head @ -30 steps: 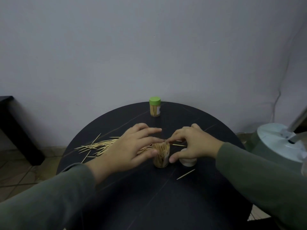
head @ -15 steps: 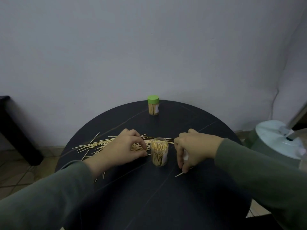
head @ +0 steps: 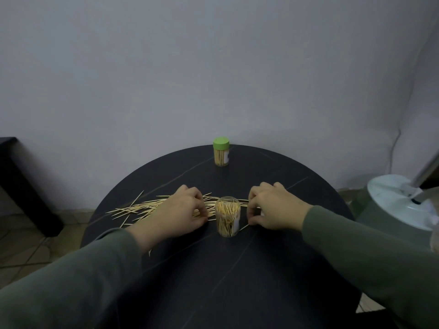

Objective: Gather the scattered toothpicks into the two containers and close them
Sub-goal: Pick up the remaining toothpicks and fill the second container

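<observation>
The round dark counter (head: 237,269) carries a closed green-lidded container (head: 221,155) parked at the far edge, probably already filled, and an open clear container (head: 228,216) at centre, standing upright and uncapped between both hands so either can feed it. The left hand (head: 183,213) rests knuckles-up on the scattered toothpicks (head: 142,207), its grip curled and pinching a few. The right hand (head: 273,207) is arched just beside the open container, fingertips (head: 251,219) closing on a single toothpick (head: 243,227); whether it is lifted cannot be told.

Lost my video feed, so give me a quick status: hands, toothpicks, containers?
Left hand pinching scattered toothpicks. Right hand pinching a single toothpick. Open container upright between them, uncapped. Green-lidded container closed, far side.
</observation>
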The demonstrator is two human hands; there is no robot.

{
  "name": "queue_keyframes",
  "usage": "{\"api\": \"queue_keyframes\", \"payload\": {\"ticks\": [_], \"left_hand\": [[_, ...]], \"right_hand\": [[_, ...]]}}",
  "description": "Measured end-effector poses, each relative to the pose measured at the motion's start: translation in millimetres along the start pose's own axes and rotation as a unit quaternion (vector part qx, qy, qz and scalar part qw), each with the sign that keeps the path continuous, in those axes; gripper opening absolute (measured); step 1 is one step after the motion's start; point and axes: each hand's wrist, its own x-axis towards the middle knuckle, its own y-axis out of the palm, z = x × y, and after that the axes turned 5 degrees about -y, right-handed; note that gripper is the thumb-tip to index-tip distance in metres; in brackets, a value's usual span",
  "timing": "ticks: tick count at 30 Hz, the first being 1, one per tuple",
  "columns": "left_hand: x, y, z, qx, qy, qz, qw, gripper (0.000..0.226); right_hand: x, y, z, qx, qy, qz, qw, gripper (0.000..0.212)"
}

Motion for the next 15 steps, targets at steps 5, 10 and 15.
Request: {"api": "queue_keyframes", "payload": {"ticks": [5, 10, 15], "left_hand": [[1, -3, -1, 0.033, -0.004, 0.001, 0.999, 0.018], [7, 1, -1, 0.04, -0.013, -0.005, 0.999, 0.046], [15, 7, -4, 0.052, -0.011, 0.006, 0.999, 0.056]], "right_hand": [[4, 1, -3, -0.044, 0.048, -0.009, 0.998, 0.017], [15, 5, -6, -0.027, 0.072, -0.025, 0.997, 0.035], [32, 9, -9, -0.033, 0.097, -0.014, 0.995, 0.043]]}}
